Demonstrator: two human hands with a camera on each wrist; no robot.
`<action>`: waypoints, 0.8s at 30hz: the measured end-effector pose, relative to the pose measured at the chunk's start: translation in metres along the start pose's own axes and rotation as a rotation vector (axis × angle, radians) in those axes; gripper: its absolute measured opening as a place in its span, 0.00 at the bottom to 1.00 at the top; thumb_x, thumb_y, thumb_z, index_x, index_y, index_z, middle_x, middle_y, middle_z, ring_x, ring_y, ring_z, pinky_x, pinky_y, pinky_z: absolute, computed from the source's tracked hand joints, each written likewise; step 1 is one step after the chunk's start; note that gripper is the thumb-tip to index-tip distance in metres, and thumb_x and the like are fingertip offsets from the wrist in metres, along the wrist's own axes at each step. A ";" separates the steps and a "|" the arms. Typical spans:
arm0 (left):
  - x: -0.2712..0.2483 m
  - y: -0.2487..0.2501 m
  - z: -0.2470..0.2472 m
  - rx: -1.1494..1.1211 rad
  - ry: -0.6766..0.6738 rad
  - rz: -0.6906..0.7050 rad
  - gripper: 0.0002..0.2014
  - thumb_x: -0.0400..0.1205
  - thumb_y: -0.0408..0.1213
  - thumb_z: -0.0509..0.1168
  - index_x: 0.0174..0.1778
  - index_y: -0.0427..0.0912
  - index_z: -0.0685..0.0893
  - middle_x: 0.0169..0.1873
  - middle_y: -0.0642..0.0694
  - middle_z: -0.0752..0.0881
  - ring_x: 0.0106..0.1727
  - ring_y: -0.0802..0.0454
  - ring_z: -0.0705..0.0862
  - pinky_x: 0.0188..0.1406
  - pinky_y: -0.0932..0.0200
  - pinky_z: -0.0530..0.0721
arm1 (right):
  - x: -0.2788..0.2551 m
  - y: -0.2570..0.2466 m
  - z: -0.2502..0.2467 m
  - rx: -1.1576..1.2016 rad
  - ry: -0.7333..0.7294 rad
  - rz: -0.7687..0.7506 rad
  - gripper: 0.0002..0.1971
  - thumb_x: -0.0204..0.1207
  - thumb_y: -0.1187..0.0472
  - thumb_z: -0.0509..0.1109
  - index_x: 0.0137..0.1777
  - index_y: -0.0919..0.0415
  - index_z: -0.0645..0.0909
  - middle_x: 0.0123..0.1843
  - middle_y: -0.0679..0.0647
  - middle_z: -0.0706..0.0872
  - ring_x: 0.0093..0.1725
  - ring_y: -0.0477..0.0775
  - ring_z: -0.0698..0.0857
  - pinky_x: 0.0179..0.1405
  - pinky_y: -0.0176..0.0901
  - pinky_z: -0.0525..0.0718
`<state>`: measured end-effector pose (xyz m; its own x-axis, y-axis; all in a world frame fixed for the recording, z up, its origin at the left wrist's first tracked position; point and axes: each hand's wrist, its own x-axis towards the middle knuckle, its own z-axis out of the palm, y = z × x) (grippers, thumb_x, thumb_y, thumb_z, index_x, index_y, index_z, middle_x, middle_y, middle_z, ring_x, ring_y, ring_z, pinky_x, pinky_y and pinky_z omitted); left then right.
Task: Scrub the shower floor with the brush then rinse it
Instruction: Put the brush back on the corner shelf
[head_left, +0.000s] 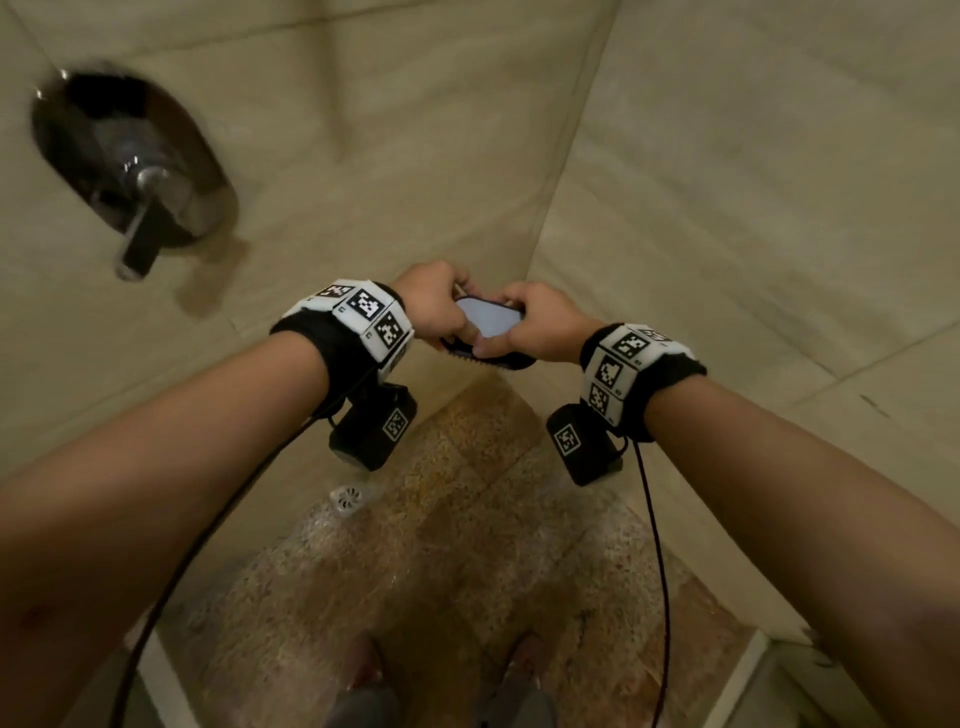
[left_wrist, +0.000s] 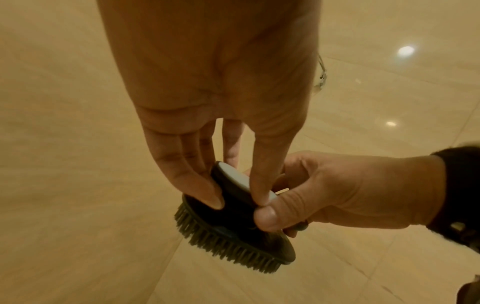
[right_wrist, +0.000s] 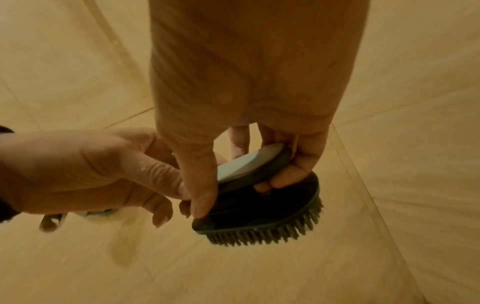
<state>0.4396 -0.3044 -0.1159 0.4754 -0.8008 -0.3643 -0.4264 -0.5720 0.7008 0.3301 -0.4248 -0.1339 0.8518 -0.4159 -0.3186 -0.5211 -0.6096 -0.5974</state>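
Observation:
A dark oval scrub brush (head_left: 488, 325) with a pale grey cap on its handle and short stiff bristles (left_wrist: 228, 246) is held in the air near the wall corner, well above the speckled brown shower floor (head_left: 467, 561). My left hand (head_left: 457, 312) pinches the handle's left end between thumb and fingers (left_wrist: 207, 197). My right hand (head_left: 501, 327) grips the handle's other end, its thumb on the near side and its fingers (right_wrist: 291, 174) curled under the cap. The bristles point down and away from me.
A chrome shower valve with a lever (head_left: 143, 208) sits on the beige tiled wall at the left, above a wet streak (head_left: 208, 291). A small white drain (head_left: 349, 498) lies in the floor below my left wrist. My feet (head_left: 363, 670) stand at the near edge.

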 end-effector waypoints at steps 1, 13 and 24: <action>0.002 0.012 -0.011 -0.013 0.009 0.022 0.23 0.68 0.33 0.79 0.56 0.45 0.80 0.56 0.42 0.83 0.36 0.50 0.85 0.21 0.61 0.86 | 0.000 -0.009 -0.014 0.001 0.027 0.005 0.29 0.62 0.48 0.84 0.62 0.55 0.81 0.52 0.50 0.85 0.49 0.52 0.83 0.39 0.40 0.80; 0.021 0.159 -0.127 0.316 0.248 0.466 0.25 0.68 0.35 0.78 0.62 0.43 0.84 0.54 0.45 0.87 0.44 0.50 0.82 0.40 0.60 0.79 | -0.020 -0.082 -0.176 0.000 0.490 -0.118 0.28 0.63 0.56 0.84 0.64 0.55 0.82 0.56 0.50 0.86 0.54 0.50 0.84 0.51 0.38 0.80; 0.074 0.288 -0.173 0.365 0.669 0.692 0.18 0.72 0.44 0.75 0.57 0.43 0.88 0.47 0.45 0.87 0.48 0.49 0.83 0.44 0.60 0.76 | 0.012 -0.083 -0.337 -0.006 0.859 -0.336 0.10 0.72 0.63 0.77 0.53 0.53 0.86 0.50 0.49 0.86 0.52 0.48 0.84 0.52 0.39 0.82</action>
<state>0.4850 -0.4977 0.1645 0.3204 -0.7761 0.5431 -0.9247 -0.1317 0.3573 0.3658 -0.6069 0.1601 0.6268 -0.5727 0.5284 -0.2556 -0.7917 -0.5548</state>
